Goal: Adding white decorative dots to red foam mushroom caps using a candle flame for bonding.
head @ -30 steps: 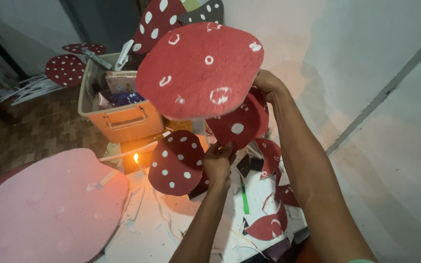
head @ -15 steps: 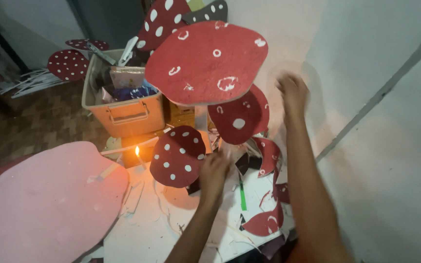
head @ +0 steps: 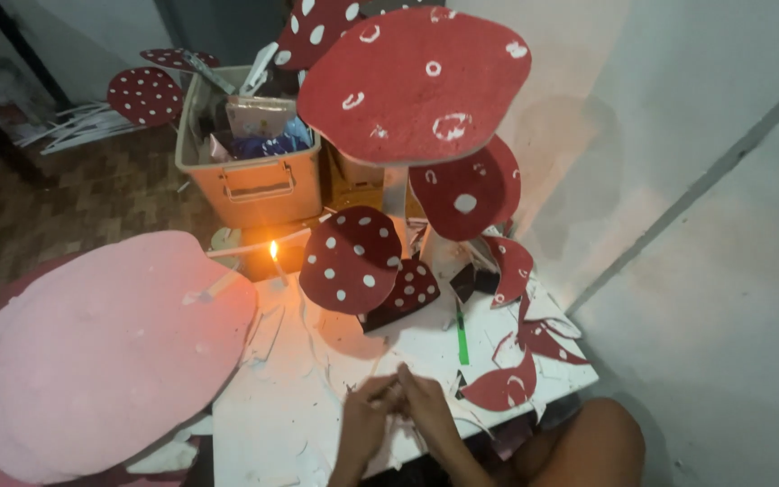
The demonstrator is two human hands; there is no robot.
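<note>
The big mushroom cap (head: 416, 86) is showing dark red with white rings and dots, the smaller cap (head: 351, 261) red with white spots; the foam shape (head: 92, 347) is glowing pale pink, the table (head: 317, 397) white, the storage bin (head: 254, 185) tan, the marker (head: 462, 334) green

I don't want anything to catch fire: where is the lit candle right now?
In the head view the lit candle stands left of centre at the white table's far edge, between the pink foam shape and a spotted red mushroom cap.

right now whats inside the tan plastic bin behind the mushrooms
The tan bin holds a jumble: a pinkish packet, blue items and a white tool handle sticking out. Anything deeper is covered.
</note>
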